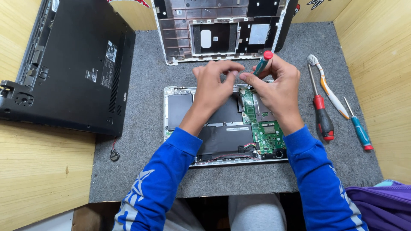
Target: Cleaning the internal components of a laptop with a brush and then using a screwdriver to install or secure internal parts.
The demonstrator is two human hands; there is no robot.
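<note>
At frame centre, the right hand gripped a teal screwdriver upright, red cap up. The left hand pinched fingertips together beside it, perhaps steadying a screw, over the opened laptop on the grey mat.

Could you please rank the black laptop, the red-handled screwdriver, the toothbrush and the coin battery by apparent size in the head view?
1. black laptop
2. toothbrush and red-handled screwdriver: similar length, too close to rank
3. coin battery
</note>
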